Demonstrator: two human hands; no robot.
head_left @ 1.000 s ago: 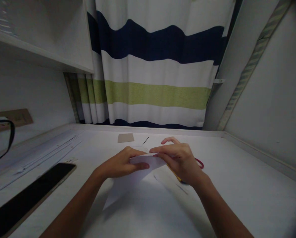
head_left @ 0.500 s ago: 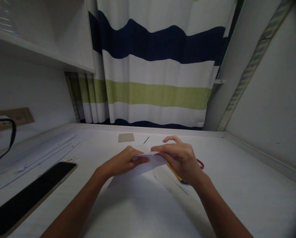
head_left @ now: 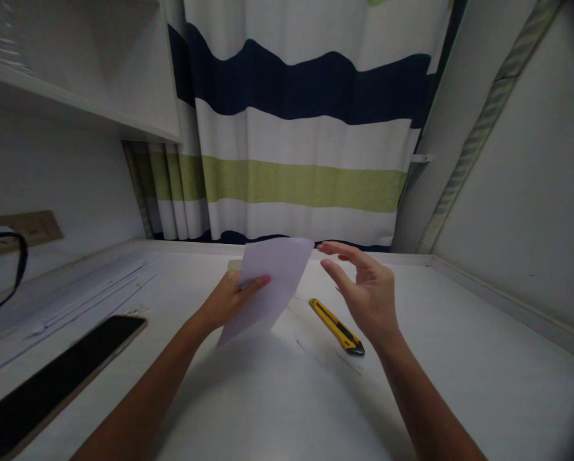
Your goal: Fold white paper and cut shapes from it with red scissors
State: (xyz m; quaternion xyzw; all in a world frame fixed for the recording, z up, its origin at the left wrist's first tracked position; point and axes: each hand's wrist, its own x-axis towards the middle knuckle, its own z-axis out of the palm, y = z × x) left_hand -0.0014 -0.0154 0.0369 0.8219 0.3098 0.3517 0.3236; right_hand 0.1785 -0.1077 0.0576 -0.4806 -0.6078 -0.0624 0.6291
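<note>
My left hand [head_left: 233, 298] grips a white sheet of paper [head_left: 278, 272] by its left side, thumb across the near face and the other fingers hidden behind. The paper stands tilted up above the desk, its top edge slightly curved. Just right of its upper corner, my right hand [head_left: 368, 288] is raised with thumb and fingers apart and nothing between them. Below that hand a yellow utility knife [head_left: 336, 325] with a black end lies on the desk.
On the white desk [head_left: 277, 410], a dark phone [head_left: 61, 384] lies at the left, near long clear strips [head_left: 99, 291]. Thin scraps [head_left: 349, 365] lie beside the knife. A striped curtain [head_left: 296, 182] hangs behind, and a shelf [head_left: 75, 102] juts out at upper left.
The paper has swung from nearly flat to upright in my left hand. My right hand has let go of it and moved right, its fingers opening. The knife is now uncovered.
</note>
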